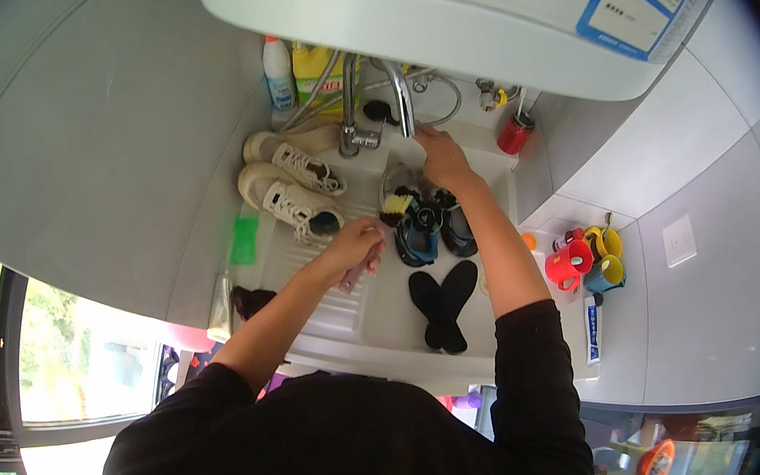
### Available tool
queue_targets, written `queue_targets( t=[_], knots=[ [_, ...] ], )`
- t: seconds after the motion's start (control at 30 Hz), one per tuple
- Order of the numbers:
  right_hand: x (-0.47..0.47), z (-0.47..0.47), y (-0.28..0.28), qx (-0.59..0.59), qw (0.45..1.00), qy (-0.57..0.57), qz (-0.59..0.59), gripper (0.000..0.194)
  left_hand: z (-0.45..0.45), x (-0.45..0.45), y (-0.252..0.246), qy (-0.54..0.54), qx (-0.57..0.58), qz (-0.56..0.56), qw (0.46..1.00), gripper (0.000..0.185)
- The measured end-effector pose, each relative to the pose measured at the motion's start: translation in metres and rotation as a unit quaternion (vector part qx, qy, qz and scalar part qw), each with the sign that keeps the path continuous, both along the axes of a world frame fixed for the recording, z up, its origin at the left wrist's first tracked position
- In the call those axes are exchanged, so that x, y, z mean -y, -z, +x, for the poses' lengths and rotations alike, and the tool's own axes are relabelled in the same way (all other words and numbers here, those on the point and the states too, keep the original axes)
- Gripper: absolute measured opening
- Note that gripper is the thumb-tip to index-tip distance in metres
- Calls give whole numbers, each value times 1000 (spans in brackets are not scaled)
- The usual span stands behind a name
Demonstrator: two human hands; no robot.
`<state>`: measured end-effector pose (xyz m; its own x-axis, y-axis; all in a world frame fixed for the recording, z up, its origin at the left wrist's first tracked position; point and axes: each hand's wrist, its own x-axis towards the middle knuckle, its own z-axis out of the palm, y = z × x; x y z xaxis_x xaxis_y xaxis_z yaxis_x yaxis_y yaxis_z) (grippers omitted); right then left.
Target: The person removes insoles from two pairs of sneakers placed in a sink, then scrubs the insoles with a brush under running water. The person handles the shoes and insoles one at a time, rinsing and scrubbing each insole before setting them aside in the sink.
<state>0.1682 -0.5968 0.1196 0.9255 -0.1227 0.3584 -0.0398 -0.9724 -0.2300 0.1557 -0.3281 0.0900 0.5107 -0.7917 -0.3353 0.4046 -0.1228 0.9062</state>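
My left hand grips the pink handle of a scrub brush, whose pale yellow bristles point up toward the shoes. Extended under the chrome faucet, my right hand has its fingertips at the spout's end; whether they touch it is unclear. A pair of dark shoes with blue linings lies in the white sink basin, partly covered by my right forearm. Two black insoles lie crossed nearer my body. White lace-up sneakers rest on the ribbed drainboard left of my left hand.
A white water heater overhangs the sink. Bottles and hoses stand behind the faucet. At left lies a green sponge or cloth. Cups, a toothpaste tube and a red can sit along the right side.
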Motion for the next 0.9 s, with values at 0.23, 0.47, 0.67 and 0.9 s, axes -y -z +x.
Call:
queue_targets(
  t=[0.23, 0.47, 0.67, 0.9],
  knots=[
    [-3, 57, 12, -299, 904, -9, -305, 50, 13, 22, -15, 37, -65, -17, 997, 13],
    [20, 46, 11, -161, 963, -9, -215, 58, 27, 29, 1, 44, -93, -1, 995, 11],
    [-1, 85, 29, -141, 990, -14, -23, 50, 31, 31, 17, 55, -112, 7, 992, 10],
    [-2, 81, 14, -266, 955, 39, 125, 48, 38, 21, 21, 55, -103, 7, 993, 10]
  ],
)
